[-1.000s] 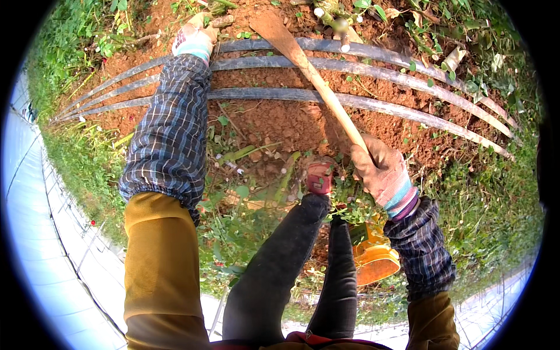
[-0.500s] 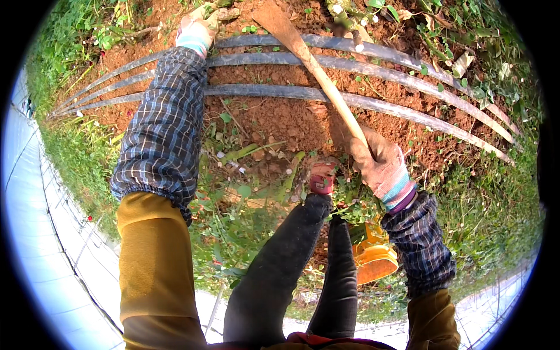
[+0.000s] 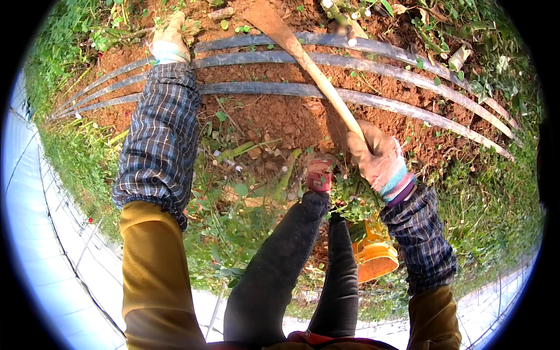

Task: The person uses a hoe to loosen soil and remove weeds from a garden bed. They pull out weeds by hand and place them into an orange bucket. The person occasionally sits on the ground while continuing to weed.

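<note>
My right hand wears a pale work glove, and its fingers are closed around the lower end of a wooden handle. This handle goes up and to the left from my hand, and at its far end there is a flat, soil-covered hoe blade that lies on the red earth near the top of the view. The handle crosses over three grey irrigation hoses, which run side by side across the bare soil in long curves. My left hand, also in a pale glove, is stretched far forward and reaches the ground beyond the hoses, among small weeds; I cannot tell if its fingers are open or hold something, because I see only the back of the glove. Both my forearms are covered with dark checked sleeves. Between my arms I see my legs in dark trousers and a red shoe on the soil. Just beside my right leg, below the right hand, an orange bucket stands in the green plants.
</note>
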`<state>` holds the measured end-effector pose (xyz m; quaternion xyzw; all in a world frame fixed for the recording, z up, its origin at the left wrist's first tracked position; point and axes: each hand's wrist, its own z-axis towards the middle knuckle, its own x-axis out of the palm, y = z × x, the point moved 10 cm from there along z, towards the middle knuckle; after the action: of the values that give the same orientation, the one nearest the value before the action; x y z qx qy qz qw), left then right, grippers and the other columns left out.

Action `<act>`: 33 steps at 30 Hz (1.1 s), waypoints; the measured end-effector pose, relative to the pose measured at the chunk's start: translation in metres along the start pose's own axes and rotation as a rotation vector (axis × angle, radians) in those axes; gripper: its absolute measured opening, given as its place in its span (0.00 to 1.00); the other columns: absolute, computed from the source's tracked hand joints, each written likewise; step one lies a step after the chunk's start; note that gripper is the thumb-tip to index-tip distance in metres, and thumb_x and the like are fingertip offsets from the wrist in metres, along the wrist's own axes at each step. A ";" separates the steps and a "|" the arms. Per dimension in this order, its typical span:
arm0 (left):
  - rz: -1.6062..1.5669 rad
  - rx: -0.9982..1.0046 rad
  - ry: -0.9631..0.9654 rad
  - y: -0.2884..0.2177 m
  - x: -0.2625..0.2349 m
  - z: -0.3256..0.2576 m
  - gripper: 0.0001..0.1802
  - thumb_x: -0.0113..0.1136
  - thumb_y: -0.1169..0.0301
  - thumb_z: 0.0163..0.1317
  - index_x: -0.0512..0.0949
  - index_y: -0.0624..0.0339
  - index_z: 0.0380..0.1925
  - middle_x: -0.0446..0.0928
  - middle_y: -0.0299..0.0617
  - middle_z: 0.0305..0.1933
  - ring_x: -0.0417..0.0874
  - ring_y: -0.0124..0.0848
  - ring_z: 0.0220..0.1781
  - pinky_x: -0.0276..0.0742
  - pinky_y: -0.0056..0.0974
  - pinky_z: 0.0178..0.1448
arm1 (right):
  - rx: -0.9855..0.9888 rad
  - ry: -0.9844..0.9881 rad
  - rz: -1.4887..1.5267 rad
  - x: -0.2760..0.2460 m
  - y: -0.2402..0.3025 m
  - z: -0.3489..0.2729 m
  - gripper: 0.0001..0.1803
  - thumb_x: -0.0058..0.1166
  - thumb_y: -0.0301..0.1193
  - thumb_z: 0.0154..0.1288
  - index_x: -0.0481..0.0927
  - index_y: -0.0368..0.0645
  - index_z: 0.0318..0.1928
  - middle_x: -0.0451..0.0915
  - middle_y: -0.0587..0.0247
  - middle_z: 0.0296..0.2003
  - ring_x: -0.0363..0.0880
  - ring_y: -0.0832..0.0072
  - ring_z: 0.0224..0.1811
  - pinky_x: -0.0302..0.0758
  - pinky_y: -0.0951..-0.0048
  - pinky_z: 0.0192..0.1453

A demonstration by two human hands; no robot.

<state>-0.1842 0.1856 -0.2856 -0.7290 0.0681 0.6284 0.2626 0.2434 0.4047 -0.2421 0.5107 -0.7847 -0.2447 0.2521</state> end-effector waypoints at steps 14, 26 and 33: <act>-1.196 -0.820 -0.392 0.070 -0.105 -0.096 0.20 0.55 0.76 0.64 0.72 0.57 0.57 0.81 0.45 0.44 0.81 0.31 0.31 0.78 0.33 0.27 | 0.000 0.147 -0.429 -0.004 0.064 0.002 0.13 0.47 0.30 0.72 0.77 0.39 0.52 0.66 0.81 0.23 0.60 0.89 0.21 0.60 0.83 0.23; -0.684 -0.523 0.001 0.045 -0.025 -0.072 0.20 0.66 0.73 0.55 0.78 0.54 0.50 0.81 0.43 0.44 0.80 0.34 0.42 0.75 0.36 0.46 | -0.132 0.092 -0.592 0.067 0.072 0.086 0.19 0.47 0.36 0.71 0.74 0.43 0.57 0.78 0.54 0.26 0.76 0.66 0.26 0.73 0.65 0.33; -0.457 -0.656 0.063 0.074 -0.021 -0.068 0.29 0.70 0.59 0.50 0.77 0.59 0.52 0.80 0.48 0.47 0.79 0.36 0.44 0.75 0.37 0.49 | -0.369 -0.116 -0.820 0.084 0.058 0.115 0.19 0.46 0.42 0.69 0.76 0.50 0.56 0.81 0.43 0.34 0.81 0.49 0.37 0.77 0.53 0.42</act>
<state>-0.1606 0.0861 -0.2828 -0.7896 -0.2920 0.5194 0.1470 0.1001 0.3626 -0.2796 0.7112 -0.4736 -0.4886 0.1766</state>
